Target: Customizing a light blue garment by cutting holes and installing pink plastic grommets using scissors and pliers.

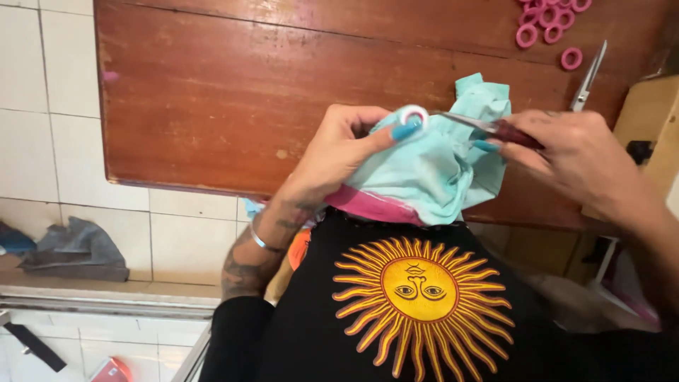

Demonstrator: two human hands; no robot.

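The left hand (332,152) pinches a bunch of turquoise cloth (431,166) around a small white ring (413,113), thumb pressed just below it. The right hand (576,152) is closed on a red-handled metal tool (488,127), perhaps small scissors or pliers, whose thin tip touches or nearly touches the ring. The cloth sits at the near edge of the wooden counter (212,99), partly hanging over it against the person's black shirt.

The main risk, as I judge it, is the sharp tip slipping off the ring into the left thumb right beside it, or snagging the cloth. A loosened pinch could let the ring drop off the near edge to the tiled floor (42,92).

Left of the hands the counter is bare wood. Pink rings (548,18) and a second metal tool (588,78) lie well apart at the far right, where a pale wooden block (647,120) crowds the right hand's side
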